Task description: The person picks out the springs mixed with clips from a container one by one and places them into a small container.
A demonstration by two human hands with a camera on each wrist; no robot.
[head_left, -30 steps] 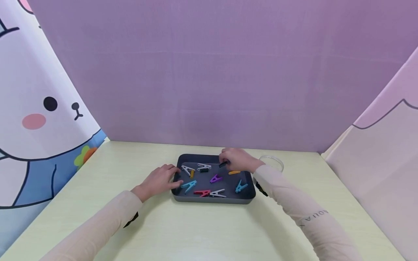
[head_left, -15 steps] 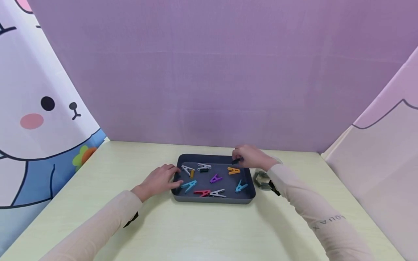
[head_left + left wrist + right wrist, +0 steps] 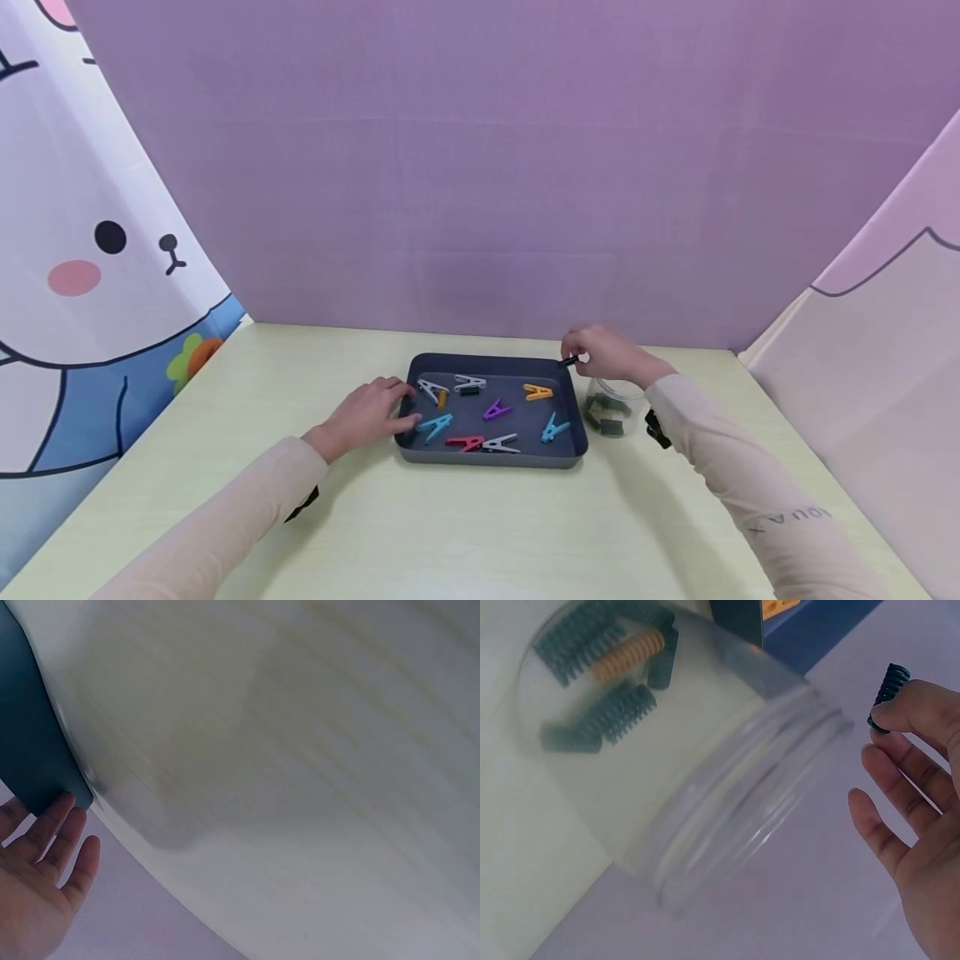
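Note:
My right hand pinches a dark coil spring between thumb and fingertip, above the tray's far right corner and close to a clear jar. Inside the jar lie several dark springs and an orange one. At the left end of the dark grey tray, my left hand touches the rim with loosely extended fingers. The tray holds a dark spring, a small mustard-coloured piece, and several plastic clips, among them a yellow clip and a purple clip.
Tray and jar stand side by side on a pale wooden table. A purple cloth backdrop rises behind the table's far edge. Printed cloth panels border it left and right.
My right hand has carried the spring rightward from over the tray's back right part to beside the jar's mouth, uncovering the yellow clip and the jar. My left hand stays put.

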